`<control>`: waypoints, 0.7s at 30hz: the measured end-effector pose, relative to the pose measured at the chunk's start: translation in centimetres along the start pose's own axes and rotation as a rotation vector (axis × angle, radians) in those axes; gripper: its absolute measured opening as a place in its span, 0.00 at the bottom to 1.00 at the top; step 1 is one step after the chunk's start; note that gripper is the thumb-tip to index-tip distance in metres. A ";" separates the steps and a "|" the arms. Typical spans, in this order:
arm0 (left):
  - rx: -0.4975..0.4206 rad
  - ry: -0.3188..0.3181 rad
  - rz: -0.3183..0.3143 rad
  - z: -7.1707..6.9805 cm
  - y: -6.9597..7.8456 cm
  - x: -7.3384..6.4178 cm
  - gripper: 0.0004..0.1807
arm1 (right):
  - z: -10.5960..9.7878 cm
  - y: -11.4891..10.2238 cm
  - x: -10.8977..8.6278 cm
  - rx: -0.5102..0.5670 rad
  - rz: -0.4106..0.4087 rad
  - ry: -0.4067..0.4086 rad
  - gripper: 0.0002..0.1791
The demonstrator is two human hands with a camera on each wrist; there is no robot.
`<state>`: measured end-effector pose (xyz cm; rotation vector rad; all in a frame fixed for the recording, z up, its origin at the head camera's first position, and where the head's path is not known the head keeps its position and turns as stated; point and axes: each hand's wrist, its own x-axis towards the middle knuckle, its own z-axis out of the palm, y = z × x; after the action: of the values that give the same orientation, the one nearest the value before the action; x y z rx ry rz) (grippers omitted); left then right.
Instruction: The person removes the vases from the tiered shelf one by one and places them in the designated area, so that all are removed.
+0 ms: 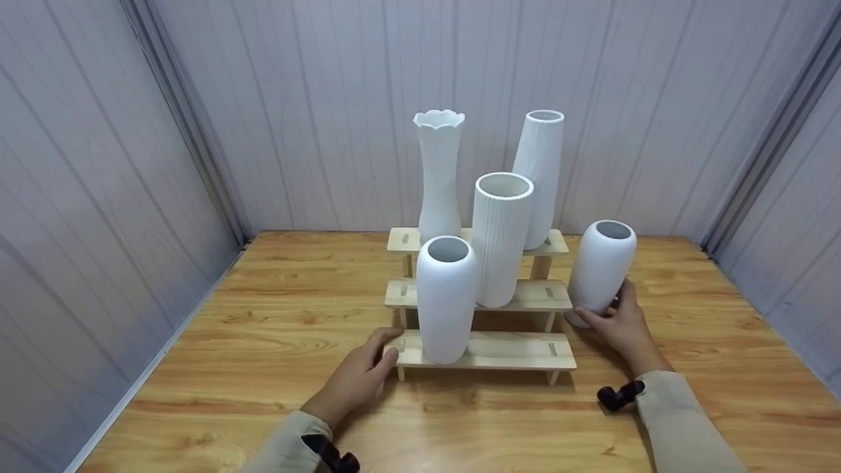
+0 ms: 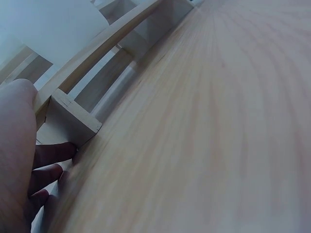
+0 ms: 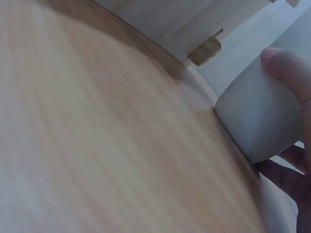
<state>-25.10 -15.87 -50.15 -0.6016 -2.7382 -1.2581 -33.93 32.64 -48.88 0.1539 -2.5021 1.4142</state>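
We've got R hand (image 1: 621, 325) holding the smooth white vase (image 1: 601, 269) low on its body, thumb on the near side, fingers round the far side, and L hand (image 1: 358, 374) gripping the left end of the bottom shelf of the wooden stand (image 1: 519, 351), fingertips by the leg per L wrist view. Vase is just R of the stand, base at or v. near the tabletop (image 1: 315, 295), can't tell if touching. For the step in hand (steadying stand w/ L, handling vase w/ R) we'd say: grip is low, so top could tip; prob. better to hold nearer mid-body, thumb opp. fingers, and move slowly. We'd also keep the base clear of the shelf ends, and not let L push the stand, since the front vase (image 1: 448, 302) and ribbed vase (image 1: 502, 249) stand on it & could wobble. Looks: matte white, no pattern we can see, rounded shoulders, round open mouth w/ greyish inside, sides narrowing toward base; it leans R in head view, but we can't tell how much is real tilt vs lens; approx. same shape as front vase
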 end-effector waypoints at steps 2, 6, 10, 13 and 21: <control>0.007 0.012 0.006 0.1 -0.1 0.1 0.23 | -0.1 0.0 0.0 0.002 0.008 -0.007 0.60; 0.000 0.009 0.002 0.1 -0.2 0.1 0.23 | -0.2 -0.2 0.1 0.013 0.034 -0.030 0.61; -0.009 0.010 -0.003 0.2 -0.1 0.1 0.24 | -0.9 -1.1 0.0 0.093 0.066 -0.027 0.59; 0.002 0.016 0.002 0.2 -0.1 0.1 0.23 | -1.6 -2.3 0.1 0.160 0.067 0.018 0.55; -0.054 -0.040 -0.019 0.0 0.0 0.1 0.23 | -3.8 -5.7 0.5 0.186 0.025 0.152 0.45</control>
<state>-25.15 -15.84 -50.16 -0.6128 -2.7567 -1.3429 -32.45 32.91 -42.16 0.0484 -2.2581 1.6045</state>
